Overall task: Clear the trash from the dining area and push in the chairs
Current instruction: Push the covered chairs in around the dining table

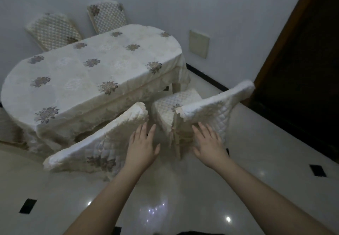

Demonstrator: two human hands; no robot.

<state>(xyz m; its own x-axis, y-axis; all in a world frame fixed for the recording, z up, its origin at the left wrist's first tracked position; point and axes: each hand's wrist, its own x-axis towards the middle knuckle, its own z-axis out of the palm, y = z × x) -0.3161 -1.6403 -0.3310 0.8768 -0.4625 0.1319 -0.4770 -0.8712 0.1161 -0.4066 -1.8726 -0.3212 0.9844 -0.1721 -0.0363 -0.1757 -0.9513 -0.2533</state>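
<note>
An oval dining table [88, 80] wears a cream cloth with floral patches. Two quilted-cover chairs stand at its near side. The left near chair [95, 143] has its back close to the table edge. The right near chair [216, 110] stands further out, its seat [176, 102] showing in front of the table. My left hand [142, 144] lies flat with straight fingers against the left chair's back. My right hand [209, 143] lies flat against the right chair's back. Neither hand holds anything. No trash shows on the tabletop.
Two more covered chairs [53, 31] [107, 17] stand at the table's far side against the white wall. A dark wooden doorway [302, 69] is on the right. The glossy pale floor [165, 198] has small black inset tiles.
</note>
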